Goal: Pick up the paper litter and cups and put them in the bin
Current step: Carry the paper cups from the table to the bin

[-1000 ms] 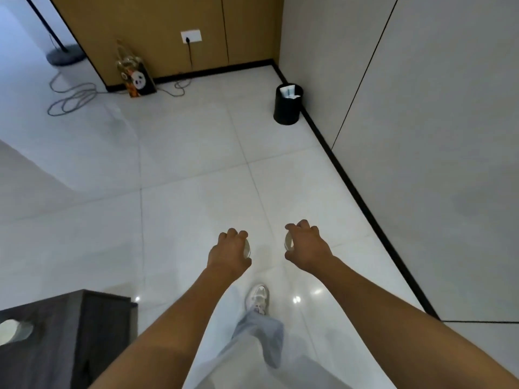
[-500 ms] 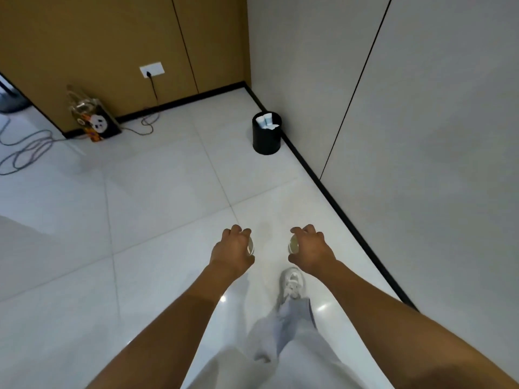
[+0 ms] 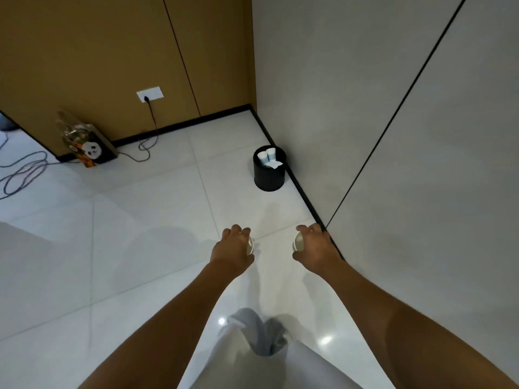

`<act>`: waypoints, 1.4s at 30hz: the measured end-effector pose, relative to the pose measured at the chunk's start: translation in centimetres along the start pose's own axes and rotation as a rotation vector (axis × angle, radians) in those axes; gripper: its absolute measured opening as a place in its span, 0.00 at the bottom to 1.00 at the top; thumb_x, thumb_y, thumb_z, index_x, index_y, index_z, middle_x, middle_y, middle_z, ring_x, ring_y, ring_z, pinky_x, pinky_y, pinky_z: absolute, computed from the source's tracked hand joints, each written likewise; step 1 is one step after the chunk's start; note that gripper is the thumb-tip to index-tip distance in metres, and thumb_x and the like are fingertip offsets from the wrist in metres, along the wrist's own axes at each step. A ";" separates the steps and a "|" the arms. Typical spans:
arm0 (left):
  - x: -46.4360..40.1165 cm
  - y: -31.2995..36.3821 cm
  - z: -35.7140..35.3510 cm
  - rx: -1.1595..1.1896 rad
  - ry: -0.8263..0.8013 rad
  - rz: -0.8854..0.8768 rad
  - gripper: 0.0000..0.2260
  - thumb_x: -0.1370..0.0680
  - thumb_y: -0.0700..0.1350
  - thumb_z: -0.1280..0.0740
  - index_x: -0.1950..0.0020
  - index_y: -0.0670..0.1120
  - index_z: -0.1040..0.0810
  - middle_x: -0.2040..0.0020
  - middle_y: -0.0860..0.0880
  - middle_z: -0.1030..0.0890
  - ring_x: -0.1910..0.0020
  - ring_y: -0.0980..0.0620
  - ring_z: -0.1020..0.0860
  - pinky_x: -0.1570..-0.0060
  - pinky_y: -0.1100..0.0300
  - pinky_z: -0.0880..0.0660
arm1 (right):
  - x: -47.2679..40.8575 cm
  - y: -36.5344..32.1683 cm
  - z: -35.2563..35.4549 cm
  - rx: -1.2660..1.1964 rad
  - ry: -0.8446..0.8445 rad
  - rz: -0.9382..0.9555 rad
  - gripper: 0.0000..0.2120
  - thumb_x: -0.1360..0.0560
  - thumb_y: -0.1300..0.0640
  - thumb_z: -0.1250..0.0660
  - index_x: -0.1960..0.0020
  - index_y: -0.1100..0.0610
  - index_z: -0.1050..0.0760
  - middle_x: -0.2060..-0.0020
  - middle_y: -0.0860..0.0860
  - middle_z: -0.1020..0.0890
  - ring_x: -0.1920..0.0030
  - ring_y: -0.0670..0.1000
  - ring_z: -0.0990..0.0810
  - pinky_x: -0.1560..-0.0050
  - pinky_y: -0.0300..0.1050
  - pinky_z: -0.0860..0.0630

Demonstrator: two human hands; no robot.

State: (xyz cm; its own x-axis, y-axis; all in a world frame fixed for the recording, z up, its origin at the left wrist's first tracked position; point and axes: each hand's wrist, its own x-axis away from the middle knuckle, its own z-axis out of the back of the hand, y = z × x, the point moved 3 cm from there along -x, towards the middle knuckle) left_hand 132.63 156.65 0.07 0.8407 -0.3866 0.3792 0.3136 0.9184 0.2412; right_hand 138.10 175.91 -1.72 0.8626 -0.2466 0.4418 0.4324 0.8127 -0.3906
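Note:
A black round bin stands on the floor against the grey wall, ahead of my hands. Inside it show two white cups and a piece of white paper. My left hand grips a white cup, of which only the rim edge shows past my fingers. My right hand grips another white cup, its open mouth facing left. Both hands are held out over the tiled floor, short of the bin.
A panda-print bag leans on the brown wall panel at left. A black cable runs from a wall socket across the floor, with more loops at far left. The grey wall runs close on the right.
I have walked forward toward the corner; the bin is nearer and its contents show more plainly. The dark furniture at lower left has left view. Both hands still grip their cups.

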 end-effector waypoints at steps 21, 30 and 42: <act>-44.0 -2.3 17.1 0.069 -0.045 0.040 0.28 0.25 0.49 0.33 0.27 0.47 0.38 0.32 0.47 0.34 0.34 0.47 0.35 0.43 0.51 0.26 | -42.9 -8.9 17.7 0.022 -0.020 0.042 0.30 0.28 0.55 0.31 0.29 0.53 0.37 0.35 0.55 0.34 0.38 0.59 0.33 0.44 0.49 0.27; -60.6 -1.3 18.4 0.179 -0.051 0.190 0.23 0.23 0.49 0.34 0.30 0.47 0.35 0.34 0.47 0.32 0.35 0.47 0.33 0.45 0.53 0.26 | -61.2 -8.5 22.5 0.134 -0.166 0.087 0.32 0.26 0.53 0.31 0.26 0.52 0.40 0.32 0.56 0.36 0.34 0.59 0.34 0.41 0.50 0.28; -75.3 -5.3 15.3 0.306 -0.068 0.362 0.27 0.24 0.50 0.32 0.27 0.47 0.37 0.30 0.47 0.34 0.31 0.47 0.36 0.42 0.52 0.27 | -78.6 -10.9 18.9 0.199 -0.307 0.190 0.31 0.27 0.55 0.30 0.28 0.55 0.39 0.32 0.57 0.35 0.35 0.60 0.33 0.40 0.49 0.30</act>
State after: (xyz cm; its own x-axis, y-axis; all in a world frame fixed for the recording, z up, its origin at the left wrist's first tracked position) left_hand 60.88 179.67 -16.10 0.8379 -0.0602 0.5425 -0.1473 0.9321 0.3309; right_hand 60.61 196.45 -16.92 0.7908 0.0621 0.6089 0.1876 0.9224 -0.3377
